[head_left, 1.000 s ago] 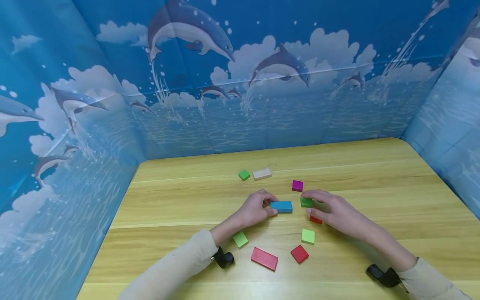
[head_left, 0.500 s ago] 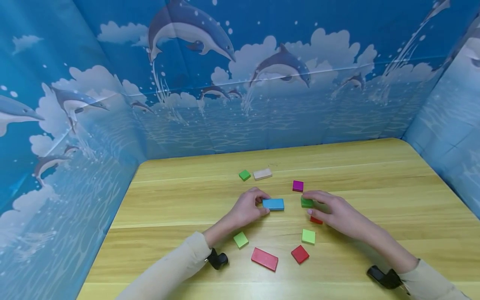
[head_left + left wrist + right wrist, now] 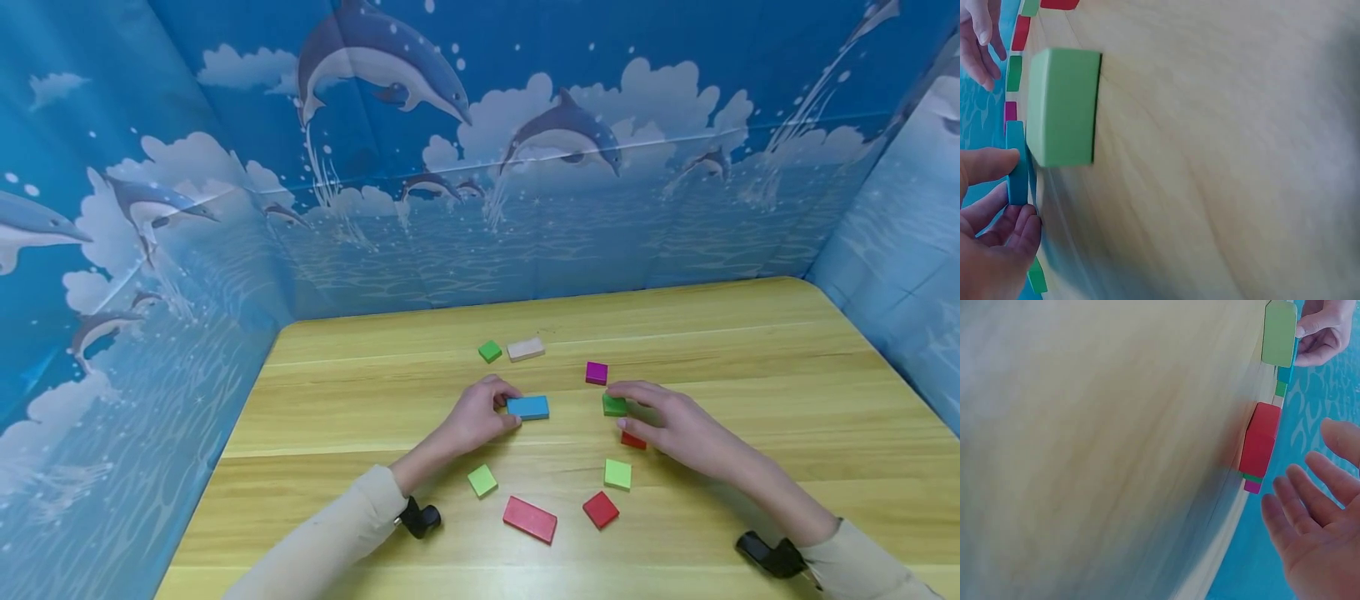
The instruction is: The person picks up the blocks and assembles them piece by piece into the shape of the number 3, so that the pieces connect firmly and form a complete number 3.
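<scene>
My left hand point(image 3: 476, 415) pinches a flat blue wooden block point(image 3: 529, 407) by its left end. In the left wrist view, the thumb lies on one side of the blue block point(image 3: 1017, 162) and the fingertips are at its lower end. My right hand point(image 3: 686, 429) holds nothing, its fingers loosely bent and spread in the right wrist view. Its fingertips overlap a green block point(image 3: 614, 406) in the head view, and a red block point(image 3: 633, 440) shows partly beneath the thumb. Just beyond that hand lies a purple block point(image 3: 596, 373).
On the wooden table point(image 3: 787, 358), a green block point(image 3: 490, 352) and a beige block point(image 3: 526, 349) lie at the back. Nearer are two lime green blocks point(image 3: 482, 481), a pinkish red oblong block point(image 3: 530, 520) and a red square block point(image 3: 601, 510). A dolphin-print curtain point(image 3: 480, 242) surrounds the table.
My left hand has moved to the left with the blue block, away from the green block near the right hand. The right hand has stayed in place.
</scene>
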The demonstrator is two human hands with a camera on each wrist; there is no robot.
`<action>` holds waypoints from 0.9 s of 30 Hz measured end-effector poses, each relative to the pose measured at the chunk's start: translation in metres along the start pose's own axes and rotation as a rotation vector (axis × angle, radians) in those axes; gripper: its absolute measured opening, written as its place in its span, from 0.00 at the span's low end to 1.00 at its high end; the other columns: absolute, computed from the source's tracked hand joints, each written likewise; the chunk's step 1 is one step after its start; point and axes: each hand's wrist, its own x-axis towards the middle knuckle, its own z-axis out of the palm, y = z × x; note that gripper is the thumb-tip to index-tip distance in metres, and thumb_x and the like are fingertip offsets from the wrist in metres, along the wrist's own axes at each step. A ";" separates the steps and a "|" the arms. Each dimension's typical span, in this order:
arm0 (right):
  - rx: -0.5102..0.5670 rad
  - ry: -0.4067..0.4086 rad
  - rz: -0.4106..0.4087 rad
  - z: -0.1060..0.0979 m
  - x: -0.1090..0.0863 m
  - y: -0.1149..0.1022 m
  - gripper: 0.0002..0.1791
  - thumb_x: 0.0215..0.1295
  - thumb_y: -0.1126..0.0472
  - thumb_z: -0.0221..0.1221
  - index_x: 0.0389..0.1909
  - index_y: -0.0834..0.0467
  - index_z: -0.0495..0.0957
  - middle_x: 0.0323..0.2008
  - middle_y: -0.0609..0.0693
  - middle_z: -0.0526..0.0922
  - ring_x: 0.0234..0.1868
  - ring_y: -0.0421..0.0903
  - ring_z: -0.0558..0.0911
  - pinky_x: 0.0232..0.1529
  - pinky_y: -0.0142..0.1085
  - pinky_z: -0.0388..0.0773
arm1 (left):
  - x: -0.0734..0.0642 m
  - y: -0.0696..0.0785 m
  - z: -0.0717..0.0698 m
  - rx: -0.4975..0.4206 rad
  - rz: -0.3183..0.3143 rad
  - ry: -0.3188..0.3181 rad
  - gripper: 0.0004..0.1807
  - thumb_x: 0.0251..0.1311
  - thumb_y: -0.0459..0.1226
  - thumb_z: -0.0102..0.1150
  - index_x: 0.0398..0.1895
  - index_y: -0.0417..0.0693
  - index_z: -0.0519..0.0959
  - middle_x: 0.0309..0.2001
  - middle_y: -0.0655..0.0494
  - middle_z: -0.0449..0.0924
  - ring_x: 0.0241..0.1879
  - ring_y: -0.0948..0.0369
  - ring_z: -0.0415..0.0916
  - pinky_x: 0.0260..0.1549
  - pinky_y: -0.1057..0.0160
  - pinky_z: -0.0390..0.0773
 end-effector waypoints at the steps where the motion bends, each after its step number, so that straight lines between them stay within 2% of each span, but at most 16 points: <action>1: -0.001 0.000 -0.001 0.000 0.000 0.000 0.26 0.64 0.54 0.59 0.63 0.50 0.69 0.61 0.49 0.69 0.62 0.54 0.67 0.55 0.54 0.67 | 0.000 -0.001 0.000 0.002 -0.003 0.000 0.16 0.49 0.34 0.67 0.44 0.45 0.80 0.39 0.58 0.74 0.39 0.61 0.70 0.39 0.67 0.72; 17: -0.064 0.012 -0.047 -0.004 0.005 0.003 0.25 0.62 0.59 0.60 0.61 0.55 0.70 0.58 0.51 0.73 0.60 0.55 0.70 0.54 0.53 0.68 | 0.002 -0.010 -0.005 0.016 -0.012 -0.021 0.15 0.49 0.35 0.69 0.43 0.46 0.81 0.38 0.59 0.74 0.37 0.61 0.70 0.36 0.68 0.72; 27: -0.085 -0.008 -0.051 -0.005 0.012 0.005 0.23 0.61 0.61 0.62 0.58 0.54 0.74 0.55 0.49 0.75 0.57 0.54 0.72 0.53 0.51 0.70 | 0.003 -0.010 -0.007 0.004 -0.020 -0.034 0.16 0.48 0.35 0.70 0.43 0.46 0.82 0.37 0.60 0.74 0.36 0.62 0.71 0.37 0.68 0.72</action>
